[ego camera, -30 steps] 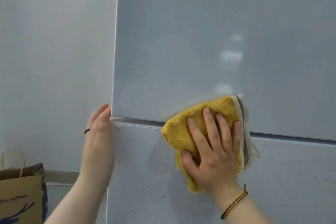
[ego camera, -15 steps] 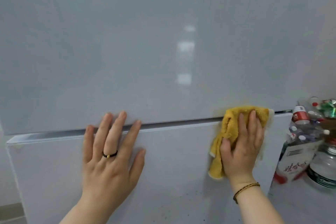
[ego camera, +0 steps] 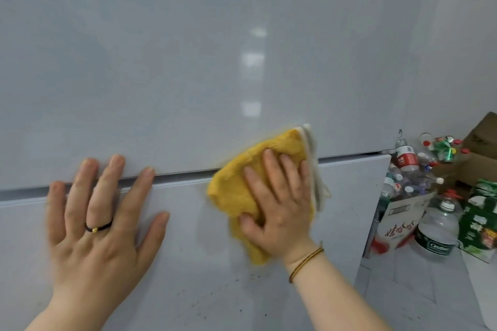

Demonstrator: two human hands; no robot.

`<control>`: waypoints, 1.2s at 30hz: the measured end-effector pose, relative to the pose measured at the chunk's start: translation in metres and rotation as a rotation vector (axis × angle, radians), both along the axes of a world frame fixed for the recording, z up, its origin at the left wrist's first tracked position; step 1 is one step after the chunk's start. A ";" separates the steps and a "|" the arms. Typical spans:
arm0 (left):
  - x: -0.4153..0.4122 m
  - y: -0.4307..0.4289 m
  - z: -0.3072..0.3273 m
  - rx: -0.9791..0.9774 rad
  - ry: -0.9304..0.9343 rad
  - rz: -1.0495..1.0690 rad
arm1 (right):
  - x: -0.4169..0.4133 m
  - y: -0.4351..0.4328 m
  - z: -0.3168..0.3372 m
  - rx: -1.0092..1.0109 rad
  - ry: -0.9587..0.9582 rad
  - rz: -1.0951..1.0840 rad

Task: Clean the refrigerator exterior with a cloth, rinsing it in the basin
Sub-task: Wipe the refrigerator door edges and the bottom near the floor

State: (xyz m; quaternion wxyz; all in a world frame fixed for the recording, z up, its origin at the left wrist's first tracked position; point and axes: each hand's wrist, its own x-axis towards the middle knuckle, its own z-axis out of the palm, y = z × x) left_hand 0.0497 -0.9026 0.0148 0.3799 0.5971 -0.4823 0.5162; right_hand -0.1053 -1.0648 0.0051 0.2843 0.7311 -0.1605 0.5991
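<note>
The refrigerator (ego camera: 188, 62) fills the view, a glossy pale grey front with a seam between its upper and lower doors. A folded yellow cloth (ego camera: 236, 191) with a white edge lies across that seam. My right hand (ego camera: 279, 204) presses flat on the cloth with straight fingers. My left hand (ego camera: 102, 217) rests flat on the lower door to the left, fingers spread, tips over the seam, a dark ring on one finger. Small dark specks dot the lower door below the cloth. No basin is in view.
To the right of the refrigerator stands a carton (ego camera: 398, 220) full of several plastic bottles. A large water bottle (ego camera: 438, 228), a green box (ego camera: 481, 223) and a brown cardboard box (ego camera: 481, 148) stand on the pale tiled floor (ego camera: 403, 290) nearby.
The cloth and my right hand went right along the door seam, then back left toward the middle. My left hand left the door's left edge and now lies flat on the lower door.
</note>
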 end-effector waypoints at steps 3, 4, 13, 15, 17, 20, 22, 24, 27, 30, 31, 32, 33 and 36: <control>-0.001 -0.001 -0.001 0.011 0.007 0.019 | -0.050 -0.049 0.011 0.100 -0.078 -0.031; -0.001 -0.001 -0.001 0.009 0.006 0.028 | -0.063 -0.060 0.015 0.195 -0.151 -0.041; 0.002 -0.003 -0.003 -0.003 -0.055 0.107 | -0.060 -0.047 0.075 0.955 -0.833 0.013; 0.001 -0.003 -0.001 0.004 -0.028 0.078 | -0.043 -0.031 0.075 0.793 -0.706 0.023; -0.007 -0.004 0.003 -0.006 0.046 0.018 | -0.035 -0.024 0.075 0.609 -0.557 0.042; -0.033 -0.016 0.012 -0.042 0.014 -0.019 | -0.047 -0.036 0.101 0.505 -0.469 0.039; -0.053 -0.031 0.021 -0.033 -0.074 -0.068 | -0.061 -0.049 0.123 0.476 -0.450 0.025; -0.066 -0.048 0.028 0.013 -0.123 -0.115 | -0.070 -0.060 0.137 0.466 -0.448 0.008; -0.069 -0.068 0.026 0.079 -0.176 -0.032 | -0.081 -0.074 0.137 0.494 -0.506 0.002; -0.065 -0.075 0.022 0.087 -0.221 0.058 | -0.090 -0.087 0.113 0.581 -0.603 0.019; -0.065 -0.076 0.021 0.080 -0.237 0.073 | -0.094 -0.089 0.099 0.633 -0.639 0.033; -0.064 -0.076 0.021 0.069 -0.250 0.087 | -0.096 -0.090 0.084 0.703 -0.675 0.054; -0.065 -0.076 0.021 0.060 -0.257 0.100 | -0.097 -0.088 0.067 0.776 -0.709 0.076; -0.064 -0.077 0.022 0.055 -0.276 0.123 | -0.094 -0.075 0.029 0.881 -0.726 0.079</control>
